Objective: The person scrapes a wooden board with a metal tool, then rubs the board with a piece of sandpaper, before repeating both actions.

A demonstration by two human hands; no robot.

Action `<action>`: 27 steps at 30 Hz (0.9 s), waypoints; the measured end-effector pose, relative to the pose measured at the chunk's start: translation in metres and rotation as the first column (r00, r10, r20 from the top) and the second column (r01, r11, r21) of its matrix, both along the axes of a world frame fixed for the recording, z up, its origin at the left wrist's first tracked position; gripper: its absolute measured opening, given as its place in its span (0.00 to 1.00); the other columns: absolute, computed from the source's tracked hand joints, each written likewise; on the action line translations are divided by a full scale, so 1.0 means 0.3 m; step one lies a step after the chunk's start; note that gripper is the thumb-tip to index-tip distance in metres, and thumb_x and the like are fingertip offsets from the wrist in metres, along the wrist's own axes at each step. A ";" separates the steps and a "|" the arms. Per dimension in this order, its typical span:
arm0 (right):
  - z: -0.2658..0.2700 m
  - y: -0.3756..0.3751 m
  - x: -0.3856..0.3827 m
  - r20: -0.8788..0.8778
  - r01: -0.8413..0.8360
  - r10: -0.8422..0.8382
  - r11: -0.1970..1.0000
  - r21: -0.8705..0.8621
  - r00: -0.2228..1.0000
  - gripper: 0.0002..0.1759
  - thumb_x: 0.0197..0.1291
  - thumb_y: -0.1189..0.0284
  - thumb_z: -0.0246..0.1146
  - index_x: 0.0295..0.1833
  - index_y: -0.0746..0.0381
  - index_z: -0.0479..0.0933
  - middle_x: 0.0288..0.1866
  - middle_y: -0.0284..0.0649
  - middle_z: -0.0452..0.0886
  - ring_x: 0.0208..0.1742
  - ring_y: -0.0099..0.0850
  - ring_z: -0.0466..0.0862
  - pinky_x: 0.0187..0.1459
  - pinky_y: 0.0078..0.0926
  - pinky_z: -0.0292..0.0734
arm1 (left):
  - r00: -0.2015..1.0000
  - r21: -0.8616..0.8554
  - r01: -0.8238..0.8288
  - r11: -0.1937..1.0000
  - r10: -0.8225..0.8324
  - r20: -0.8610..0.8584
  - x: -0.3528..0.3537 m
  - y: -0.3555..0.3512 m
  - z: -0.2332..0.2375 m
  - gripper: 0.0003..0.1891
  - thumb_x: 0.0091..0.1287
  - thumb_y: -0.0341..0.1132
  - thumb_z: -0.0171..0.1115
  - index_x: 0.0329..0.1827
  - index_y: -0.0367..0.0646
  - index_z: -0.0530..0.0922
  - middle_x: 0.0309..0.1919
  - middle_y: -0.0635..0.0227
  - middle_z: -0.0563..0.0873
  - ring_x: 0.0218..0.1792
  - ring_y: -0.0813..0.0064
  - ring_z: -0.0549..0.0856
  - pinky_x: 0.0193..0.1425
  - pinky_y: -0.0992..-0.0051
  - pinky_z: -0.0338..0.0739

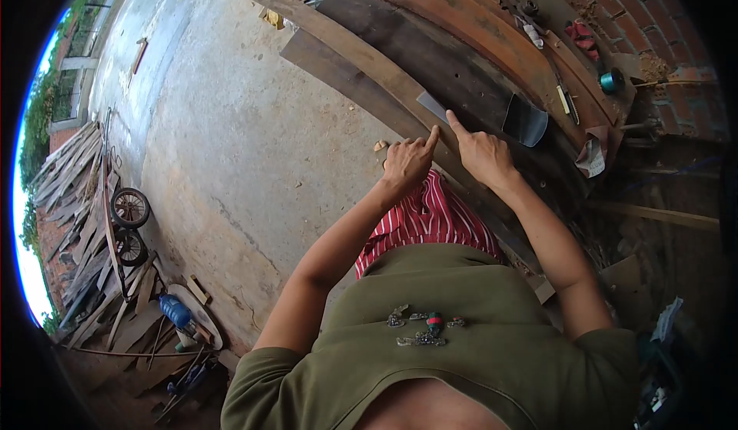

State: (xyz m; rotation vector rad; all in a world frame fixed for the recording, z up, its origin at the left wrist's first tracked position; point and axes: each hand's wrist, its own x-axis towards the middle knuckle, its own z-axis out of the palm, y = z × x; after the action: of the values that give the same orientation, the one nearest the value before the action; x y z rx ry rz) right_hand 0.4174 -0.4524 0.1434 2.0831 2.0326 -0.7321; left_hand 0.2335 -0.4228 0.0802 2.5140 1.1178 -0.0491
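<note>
A thin grey rectangular piece [432, 105] lies over the edge of a long, narrow wooden board [361, 57]. Pressed on its near end is the index finger of my right hand [488, 159], whose other fingers are curled under. My left hand [407, 165] is at the board's near edge, its index finger stretched toward the same piece and the rest folded, their undersides hidden. Another long board [330, 78] runs beside the narrow one, on the floor side. To the right of my right hand, a curled dark sheet [526, 121] rests on a dark plank [430, 53].
A utility knife [568, 105], a teal spool [612, 81] and a crumpled paper [592, 157] lie on the planks at right. Beyond is a brick wall [646, 15]. Across the concrete floor [223, 130], a wood pile [73, 168] stands near two wheels [130, 208] and a blue bottle [176, 311].
</note>
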 end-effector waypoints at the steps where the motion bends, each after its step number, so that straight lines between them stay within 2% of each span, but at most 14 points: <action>1: -0.023 0.045 -0.021 -0.039 -0.003 0.005 0.998 0.069 0.999 0.34 0.70 0.65 0.52 0.81 0.50 0.54 0.35 0.57 0.86 0.40 0.54 0.88 0.40 0.52 0.85 | 1.000 -0.003 0.003 1.000 -0.003 0.000 0.002 -0.004 -0.011 0.35 0.63 0.37 0.65 0.75 0.47 0.64 0.38 0.58 0.87 0.41 0.59 0.88 0.44 0.59 0.81; 6: -0.065 0.131 -0.062 -0.030 0.006 -0.002 0.988 0.155 1.000 0.34 0.70 0.65 0.52 0.80 0.49 0.54 0.36 0.57 0.86 0.39 0.55 0.88 0.40 0.52 0.85 | 1.000 -0.027 0.013 1.000 -0.013 -0.002 0.016 0.010 0.004 0.31 0.63 0.36 0.64 0.72 0.45 0.68 0.34 0.59 0.88 0.37 0.56 0.88 0.43 0.58 0.81; 9: -0.002 0.040 -0.003 -0.073 -0.003 0.010 0.994 0.106 0.997 0.35 0.68 0.68 0.53 0.81 0.49 0.55 0.32 0.59 0.85 0.36 0.57 0.87 0.39 0.55 0.83 | 0.999 -0.031 0.010 0.999 -0.009 0.031 0.015 0.016 0.009 0.28 0.63 0.36 0.64 0.68 0.43 0.71 0.33 0.59 0.88 0.37 0.56 0.88 0.43 0.57 0.81; 11: 0.037 0.017 0.012 -0.001 0.003 -0.003 0.999 -0.034 1.000 0.35 0.69 0.67 0.52 0.80 0.47 0.55 0.36 0.58 0.86 0.38 0.55 0.88 0.41 0.53 0.85 | 1.000 -0.032 0.002 0.999 -0.001 0.026 0.015 0.017 0.012 0.28 0.63 0.36 0.65 0.67 0.43 0.71 0.33 0.59 0.88 0.37 0.56 0.88 0.43 0.57 0.80; 12: 0.043 0.041 0.000 0.002 0.003 -0.003 0.999 -0.051 1.000 0.35 0.69 0.68 0.51 0.81 0.47 0.54 0.37 0.57 0.86 0.40 0.54 0.88 0.42 0.53 0.84 | 1.000 -0.033 0.012 0.999 -0.011 0.019 0.015 0.014 0.013 0.27 0.63 0.36 0.65 0.66 0.42 0.72 0.33 0.59 0.88 0.37 0.56 0.88 0.42 0.57 0.80; 13: 0.021 0.078 -0.020 0.004 0.004 -0.004 0.999 -0.053 1.000 0.35 0.69 0.68 0.51 0.81 0.47 0.54 0.37 0.57 0.86 0.40 0.54 0.88 0.42 0.53 0.84 | 1.000 -0.035 0.013 0.999 -0.012 0.021 0.017 0.016 0.009 0.27 0.63 0.36 0.65 0.66 0.42 0.72 0.33 0.59 0.88 0.37 0.56 0.88 0.42 0.57 0.80; 15: -0.056 0.159 -0.064 -0.027 0.003 0.000 0.995 0.104 1.000 0.35 0.69 0.67 0.51 0.81 0.47 0.54 0.37 0.57 0.86 0.40 0.54 0.88 0.43 0.53 0.84 | 1.000 -0.060 0.026 0.998 -0.026 -0.002 0.020 0.019 0.000 0.28 0.63 0.36 0.64 0.67 0.42 0.71 0.33 0.59 0.88 0.36 0.56 0.88 0.42 0.57 0.80; 16: -0.071 0.198 -0.075 -0.032 0.002 0.001 0.994 0.110 0.999 0.35 0.69 0.67 0.51 0.81 0.47 0.54 0.37 0.57 0.86 0.40 0.54 0.88 0.43 0.53 0.84 | 1.000 -0.054 0.025 0.998 -0.025 -0.008 0.020 0.025 -0.014 0.28 0.63 0.36 0.64 0.67 0.42 0.71 0.33 0.59 0.88 0.36 0.56 0.88 0.42 0.57 0.80; 19: -0.072 0.215 -0.084 -0.042 0.004 0.001 0.993 0.120 0.999 0.35 0.69 0.68 0.52 0.81 0.47 0.53 0.37 0.58 0.86 0.41 0.54 0.88 0.44 0.52 0.84 | 0.998 -0.049 0.064 0.997 -0.064 -0.002 0.017 0.028 -0.018 0.28 0.64 0.37 0.63 0.68 0.43 0.70 0.33 0.60 0.88 0.36 0.55 0.88 0.41 0.57 0.79; 22: 0.030 0.067 -0.016 -0.041 -0.037 0.039 0.999 0.039 0.998 0.36 0.68 0.68 0.52 0.81 0.47 0.53 0.36 0.57 0.86 0.41 0.54 0.88 0.43 0.52 0.84 | 1.000 -0.080 0.005 0.997 -0.004 0.015 0.015 0.022 0.016 0.28 0.65 0.36 0.63 0.69 0.44 0.69 0.34 0.60 0.88 0.36 0.56 0.88 0.41 0.56 0.78; 24: 0.069 0.019 0.003 0.023 -0.010 0.013 0.994 -0.106 1.000 0.36 0.68 0.69 0.51 0.81 0.47 0.53 0.36 0.57 0.86 0.41 0.53 0.88 0.43 0.52 0.84 | 0.999 -0.044 -0.008 0.999 0.010 0.049 0.013 0.014 0.005 0.29 0.65 0.36 0.63 0.70 0.44 0.68 0.33 0.60 0.88 0.35 0.56 0.88 0.41 0.55 0.77; 25: 0.058 0.029 -0.004 0.023 -0.013 0.015 0.994 -0.108 1.000 0.36 0.68 0.69 0.51 0.81 0.47 0.53 0.36 0.57 0.86 0.41 0.53 0.88 0.43 0.52 0.84 | 0.999 -0.047 -0.011 0.999 0.013 0.049 0.010 0.011 0.006 0.29 0.65 0.36 0.63 0.70 0.44 0.68 0.33 0.60 0.88 0.35 0.56 0.88 0.41 0.55 0.77; 27: 0.005 0.077 -0.021 -0.047 -0.021 0.021 1.000 0.013 0.999 0.36 0.68 0.69 0.52 0.81 0.47 0.53 0.34 0.60 0.85 0.39 0.58 0.87 0.41 0.58 0.82 | 1.000 -0.056 -0.010 0.998 0.011 0.026 0.017 0.010 0.011 0.30 0.64 0.36 0.62 0.71 0.44 0.68 0.32 0.61 0.88 0.35 0.57 0.88 0.44 0.53 0.76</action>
State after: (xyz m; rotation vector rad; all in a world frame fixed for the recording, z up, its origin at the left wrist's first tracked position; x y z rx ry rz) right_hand 0.4110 -0.4292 0.1449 2.0673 2.0860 -0.7744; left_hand 0.2386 -0.4197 0.0833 2.4521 1.1042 -0.0441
